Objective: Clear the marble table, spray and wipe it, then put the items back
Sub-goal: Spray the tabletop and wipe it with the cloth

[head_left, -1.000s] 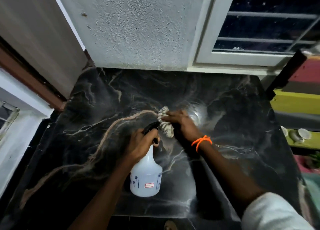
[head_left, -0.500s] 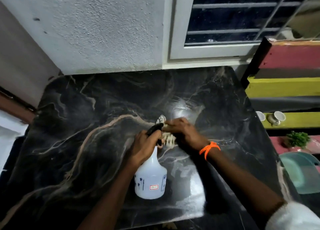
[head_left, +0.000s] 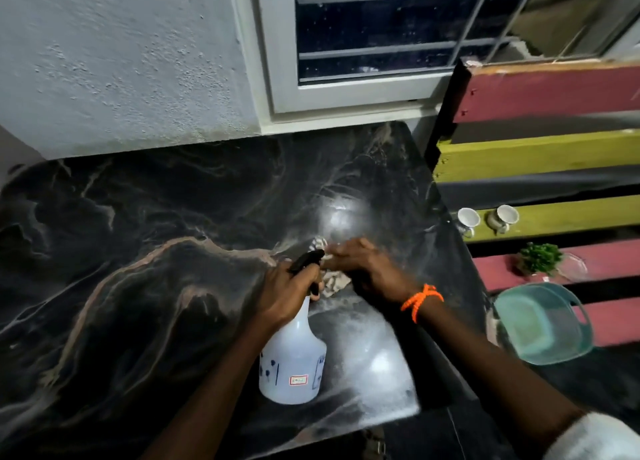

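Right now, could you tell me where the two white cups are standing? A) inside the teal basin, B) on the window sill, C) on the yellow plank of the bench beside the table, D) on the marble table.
C: both white cups sit on the yellow plank, off the marble table.

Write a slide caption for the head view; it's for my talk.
Left hand grips spray bottle; right hand presses cloth on marble table.

Left hand (head_left: 287, 293) grips spray bottle (head_left: 292, 359); right hand (head_left: 363, 269) presses cloth (head_left: 334, 281) on marble table (head_left: 138, 269).

head view, looking steeply down, close over marble table (head_left: 145, 286)
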